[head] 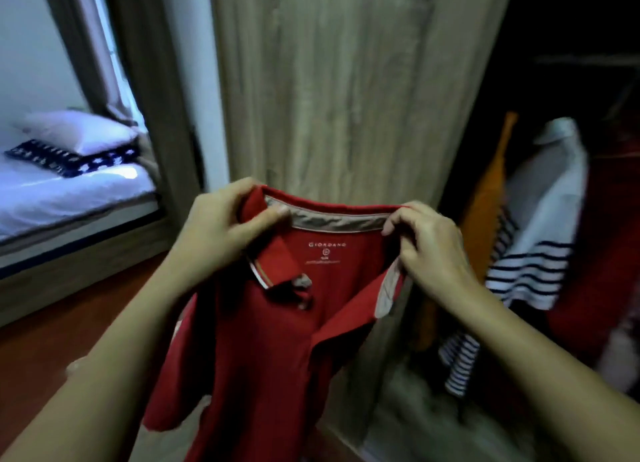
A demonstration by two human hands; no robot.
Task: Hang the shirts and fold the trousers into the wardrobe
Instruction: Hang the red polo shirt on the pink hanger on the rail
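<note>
Red polo shirt (263,350) hangs from our two hands at 6 o'clock, low in the middle of the view, in the air in front of the wardrobe door (339,80). Inside the back of the neck we read "GIORDANO" (327,245) in pale letters. A small round mark and finer lines under it are too small to read.

Our left hand (214,226) pinches the collar (332,219) at its 9 o'clock end with thumb and curled fingers. Our right hand (429,243) pinches the 3 o'clock end the same way, so the neck is held wide between them. The collar is lined with a greyish band and one tip shows thin white and tan stripes. The placket is open, and the body and short sleeves droop loose.

At 8 o'clock lies the reddish-brown floor (41,350). The pale wood-grain door stands just behind the shirt at 12 o'clock. At 3 o'clock, inside the dark open wardrobe (571,80), hang an orange garment (488,219) and, beside it, a white shirt with navy stripes (540,253), both blurred. Farthest, at 9 o'clock, we see a bed (69,191) with a white pillow (79,132) resting on a dark blue patterned cloth (72,158).
</note>
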